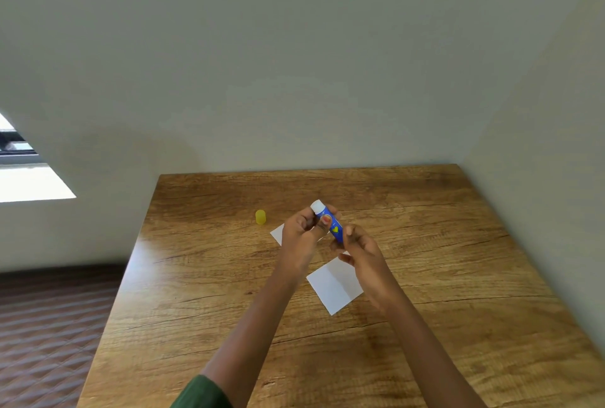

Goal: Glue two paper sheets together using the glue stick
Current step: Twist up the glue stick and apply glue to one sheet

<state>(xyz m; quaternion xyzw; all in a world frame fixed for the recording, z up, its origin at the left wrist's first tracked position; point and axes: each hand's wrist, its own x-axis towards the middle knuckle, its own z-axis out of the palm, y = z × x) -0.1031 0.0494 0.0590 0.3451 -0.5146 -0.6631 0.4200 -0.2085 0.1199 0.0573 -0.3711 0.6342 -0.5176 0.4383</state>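
Observation:
A blue glue stick (333,227) with its white tip bared is held above the table, tilted up to the left. My left hand (302,234) grips its upper part with fingers and thumb. My right hand (365,255) pinches its lower end. Its yellow cap (260,217) stands on the table to the left. One white paper sheet (334,286) lies below my hands. A second white sheet (278,233) lies farther back, mostly hidden by my left hand.
The wooden table (425,260) stands in a corner, with walls at the back and right. Its left edge drops to a brown patterned floor (49,325). A window (19,172) is at the far left.

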